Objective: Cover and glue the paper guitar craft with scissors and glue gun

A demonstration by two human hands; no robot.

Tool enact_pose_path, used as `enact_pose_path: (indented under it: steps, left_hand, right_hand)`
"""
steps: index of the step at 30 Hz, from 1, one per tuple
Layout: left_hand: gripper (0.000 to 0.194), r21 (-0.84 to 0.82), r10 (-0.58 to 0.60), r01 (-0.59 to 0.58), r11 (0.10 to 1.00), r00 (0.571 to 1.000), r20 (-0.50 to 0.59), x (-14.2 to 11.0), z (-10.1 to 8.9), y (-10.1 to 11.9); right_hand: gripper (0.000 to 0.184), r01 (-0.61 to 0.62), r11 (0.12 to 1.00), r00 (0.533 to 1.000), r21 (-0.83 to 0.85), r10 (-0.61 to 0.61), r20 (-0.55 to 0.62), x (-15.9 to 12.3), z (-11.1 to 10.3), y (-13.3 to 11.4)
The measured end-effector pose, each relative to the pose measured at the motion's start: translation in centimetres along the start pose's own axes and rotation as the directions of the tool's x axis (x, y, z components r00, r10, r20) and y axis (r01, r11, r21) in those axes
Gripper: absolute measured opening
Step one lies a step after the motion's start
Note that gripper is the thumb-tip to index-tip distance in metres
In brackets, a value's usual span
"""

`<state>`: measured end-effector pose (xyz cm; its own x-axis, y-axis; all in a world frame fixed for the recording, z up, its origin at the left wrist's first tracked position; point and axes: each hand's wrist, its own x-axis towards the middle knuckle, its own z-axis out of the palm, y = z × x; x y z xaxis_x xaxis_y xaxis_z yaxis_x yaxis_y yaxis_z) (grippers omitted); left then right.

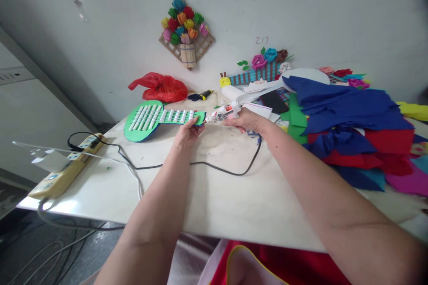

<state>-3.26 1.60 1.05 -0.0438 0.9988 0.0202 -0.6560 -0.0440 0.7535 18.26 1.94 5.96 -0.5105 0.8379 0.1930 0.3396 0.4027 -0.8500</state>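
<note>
My left hand [190, 130] is closed on the narrow end of a green guitar-shaped paper craft [142, 120]. White rolled sticks lie across its round body and neck, and its edge is dark blue. My right hand [245, 120] grips a white glue gun [217, 117], with a clear glue stick [259, 93] jutting from its back. The gun's nozzle is at the tip of the craft's neck; whether they touch I cannot tell. From below the gun, a black cord [227, 172] runs left across the table.
A yellowed power strip [73, 164] with plugs sits at the table's left edge. Behind the craft are a red plastic bag [163, 87] and yellow-black scissors [202, 95]. Blue cloth-like sheets [354, 107] pile up at the right. A flower craft [187, 31] hangs on the wall.
</note>
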Motion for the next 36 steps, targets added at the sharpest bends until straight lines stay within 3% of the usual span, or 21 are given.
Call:
enact_pose_path:
  steps: [10,15,36]
  left_hand:
    - [0.023,-0.017,0.031,-0.032,0.999,0.999,-0.031,0.0,0.4,0.0]
    - [0.030,-0.026,0.061,-0.062,0.998,0.997,-0.037,0.2,0.4,0.0]
    - [0.028,-0.038,0.096,-0.097,0.995,0.995,-0.033,0.3,1.4,0.3]
  right_hand:
    - [0.027,-0.003,0.992,0.999,-0.128,-0.003,-0.045,-0.2,0.2,-0.9]
    - [0.026,-0.016,0.980,0.996,-0.198,-0.002,-0.090,-0.3,0.5,-1.4]
    - [0.032,0.020,0.989,0.991,-0.149,-0.039,-0.132,0.0,0.8,-0.5]
